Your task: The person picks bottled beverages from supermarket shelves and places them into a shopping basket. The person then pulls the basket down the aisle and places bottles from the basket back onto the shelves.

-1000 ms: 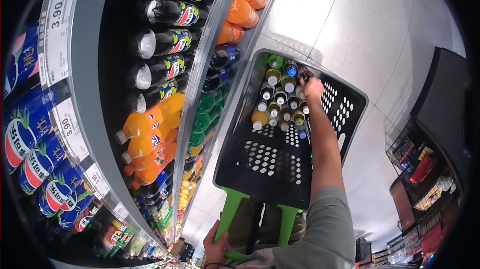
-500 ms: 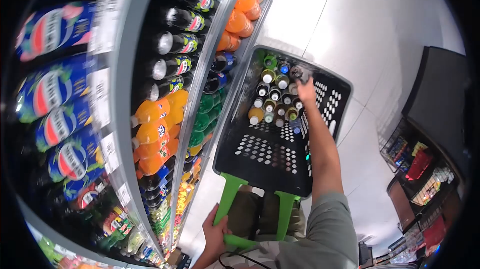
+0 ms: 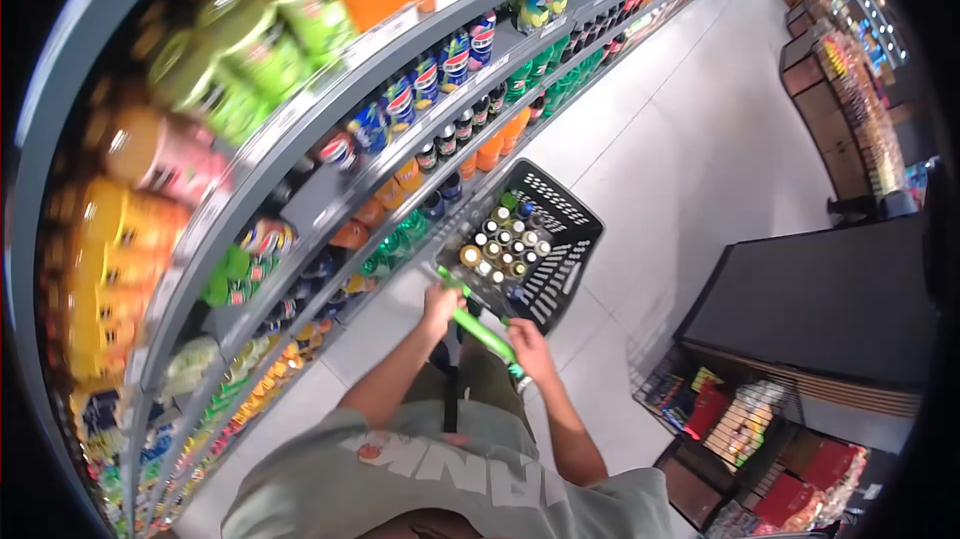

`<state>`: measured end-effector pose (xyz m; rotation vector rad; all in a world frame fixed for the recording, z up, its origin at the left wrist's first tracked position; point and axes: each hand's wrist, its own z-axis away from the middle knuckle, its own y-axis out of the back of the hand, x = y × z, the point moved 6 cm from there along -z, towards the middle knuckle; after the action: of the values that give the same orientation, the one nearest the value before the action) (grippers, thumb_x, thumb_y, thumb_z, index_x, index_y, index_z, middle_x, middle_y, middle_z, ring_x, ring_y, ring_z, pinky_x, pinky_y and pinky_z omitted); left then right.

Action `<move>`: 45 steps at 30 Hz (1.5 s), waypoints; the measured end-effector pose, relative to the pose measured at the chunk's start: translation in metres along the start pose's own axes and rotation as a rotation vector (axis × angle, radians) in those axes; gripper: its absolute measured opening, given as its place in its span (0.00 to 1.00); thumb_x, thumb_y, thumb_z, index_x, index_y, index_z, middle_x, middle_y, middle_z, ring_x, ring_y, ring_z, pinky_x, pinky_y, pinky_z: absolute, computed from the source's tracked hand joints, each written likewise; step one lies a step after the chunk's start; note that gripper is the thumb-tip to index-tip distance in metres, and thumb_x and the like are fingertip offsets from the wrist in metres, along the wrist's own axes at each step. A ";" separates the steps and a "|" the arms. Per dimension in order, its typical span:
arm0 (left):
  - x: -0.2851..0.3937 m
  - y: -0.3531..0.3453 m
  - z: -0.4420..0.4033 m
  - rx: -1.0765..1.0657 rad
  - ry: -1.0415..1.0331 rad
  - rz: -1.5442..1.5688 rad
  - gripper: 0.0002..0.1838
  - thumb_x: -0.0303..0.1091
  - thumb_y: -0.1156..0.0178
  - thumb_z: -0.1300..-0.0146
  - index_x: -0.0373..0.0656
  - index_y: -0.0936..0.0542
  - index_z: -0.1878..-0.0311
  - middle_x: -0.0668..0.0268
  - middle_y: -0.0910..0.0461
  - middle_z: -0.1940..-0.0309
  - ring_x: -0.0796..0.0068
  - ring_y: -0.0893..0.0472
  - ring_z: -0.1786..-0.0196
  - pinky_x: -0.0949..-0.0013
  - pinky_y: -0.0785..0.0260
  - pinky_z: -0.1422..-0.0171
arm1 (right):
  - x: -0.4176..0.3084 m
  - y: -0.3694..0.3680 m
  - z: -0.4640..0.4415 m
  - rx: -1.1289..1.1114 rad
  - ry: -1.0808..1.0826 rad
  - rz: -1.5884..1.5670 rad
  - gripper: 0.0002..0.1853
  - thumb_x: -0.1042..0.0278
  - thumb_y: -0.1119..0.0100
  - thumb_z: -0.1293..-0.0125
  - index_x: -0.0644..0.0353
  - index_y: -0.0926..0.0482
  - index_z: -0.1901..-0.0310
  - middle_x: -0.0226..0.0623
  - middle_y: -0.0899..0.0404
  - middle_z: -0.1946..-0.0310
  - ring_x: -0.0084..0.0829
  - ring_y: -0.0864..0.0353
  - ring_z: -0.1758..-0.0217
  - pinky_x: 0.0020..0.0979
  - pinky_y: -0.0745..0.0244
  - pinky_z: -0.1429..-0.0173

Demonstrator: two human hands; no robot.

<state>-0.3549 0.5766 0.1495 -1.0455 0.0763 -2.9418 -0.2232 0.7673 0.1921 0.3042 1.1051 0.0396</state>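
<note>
Both hands are at the green handle (image 3: pixel 482 332) of a black basket (image 3: pixel 568 201). My left hand (image 3: pixel 440 307) is wrapped round the handle's left end. At its right end, my right hand (image 3: pixel 528 344) has its fingers bent against the handle, partly blurred. Inside the basket, several bottles (image 3: pixel 505 247) stand upright and close together, with mostly white caps and a few green, blue or orange ones.
Drink shelves (image 3: pixel 400 154) run along the left side, full of bottles. A dark counter (image 3: pixel 820 289) stands at the right, with a wire basket of packets (image 3: pixel 745 419) below it. Pale floor tiles (image 3: pixel 650 159) lie between them.
My right hand has come out of the basket and is now at the green handle. My left hand remains on the handle. The view has turned and pulled back, showing more shelves and floor.
</note>
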 end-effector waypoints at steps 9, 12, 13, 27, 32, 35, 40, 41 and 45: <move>-0.060 0.091 0.017 -0.238 -0.021 -0.161 0.24 0.51 0.52 0.29 0.42 0.26 0.42 0.58 0.18 0.52 0.63 0.17 0.61 0.60 0.23 0.60 | -0.055 -0.028 0.028 0.274 0.229 0.919 0.20 0.47 0.44 0.32 0.59 0.27 0.59 0.43 0.21 0.65 0.49 0.19 0.62 0.47 0.24 0.60; -0.176 0.188 0.015 -0.172 -0.026 -0.213 0.13 0.36 0.48 0.36 0.40 0.19 0.70 0.61 0.22 0.82 0.68 0.25 0.85 0.64 0.37 0.84 | -0.057 -0.031 0.025 0.334 0.246 0.996 0.20 0.46 0.46 0.31 0.59 0.30 0.61 0.43 0.21 0.67 0.46 0.18 0.64 0.46 0.23 0.63; -0.217 0.222 0.032 -0.141 -0.071 -0.047 0.10 0.33 0.47 0.39 0.41 0.20 0.74 0.64 0.25 0.85 0.68 0.28 0.88 0.63 0.40 0.87 | -0.059 -0.031 0.024 0.335 0.252 0.993 0.20 0.46 0.46 0.31 0.59 0.30 0.61 0.43 0.21 0.67 0.46 0.18 0.64 0.46 0.23 0.63; -0.366 0.337 0.219 -0.103 -0.389 -1.400 0.13 0.38 0.44 0.39 0.44 0.14 0.59 0.61 0.14 0.67 0.67 0.16 0.61 0.59 0.25 0.56 | -0.059 0.011 -0.030 0.184 0.247 0.887 0.24 0.41 0.50 0.31 0.59 0.28 0.59 0.48 0.17 0.67 0.53 0.17 0.66 0.52 0.24 0.63; -0.358 0.286 0.237 -0.114 -0.347 -1.431 0.13 0.38 0.44 0.39 0.44 0.14 0.58 0.61 0.14 0.66 0.67 0.16 0.61 0.59 0.25 0.56 | -0.065 0.037 -0.059 0.075 0.282 0.839 0.25 0.39 0.51 0.31 0.58 0.28 0.59 0.49 0.17 0.73 0.54 0.17 0.68 0.53 0.24 0.62; -0.361 0.213 0.222 -0.149 -0.326 -1.474 0.14 0.39 0.44 0.38 0.44 0.15 0.57 0.61 0.14 0.65 0.67 0.16 0.61 0.59 0.25 0.56 | -0.062 0.048 -0.083 0.033 0.281 0.834 0.24 0.40 0.51 0.31 0.58 0.28 0.59 0.50 0.17 0.74 0.55 0.17 0.68 0.54 0.25 0.62; -0.370 0.179 0.247 -0.264 -0.298 -1.470 0.14 0.39 0.44 0.38 0.44 0.15 0.56 0.61 0.14 0.64 0.67 0.16 0.60 0.58 0.25 0.55 | -0.062 0.072 -0.098 -0.004 0.341 0.784 0.23 0.43 0.51 0.30 0.60 0.28 0.59 0.49 0.18 0.75 0.55 0.17 0.69 0.55 0.25 0.62; -0.357 0.181 0.250 -0.276 -0.311 -1.471 0.14 0.39 0.44 0.38 0.44 0.15 0.56 0.61 0.14 0.64 0.67 0.16 0.60 0.58 0.25 0.55 | -0.068 0.075 -0.110 0.004 0.347 0.784 0.23 0.43 0.51 0.30 0.60 0.28 0.59 0.49 0.18 0.75 0.55 0.17 0.69 0.55 0.25 0.63; -0.319 0.166 0.211 -0.345 -0.328 -1.464 0.15 0.40 0.44 0.38 0.44 0.15 0.55 0.61 0.14 0.63 0.67 0.16 0.60 0.58 0.25 0.55 | -0.077 0.094 -0.130 -0.027 0.363 0.778 0.24 0.42 0.51 0.30 0.61 0.27 0.60 0.50 0.18 0.76 0.54 0.17 0.69 0.54 0.24 0.63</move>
<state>0.0256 0.4131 0.1030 -2.4489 -0.3606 -3.8740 -0.3621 0.8726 0.2303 0.7078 1.2835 0.8266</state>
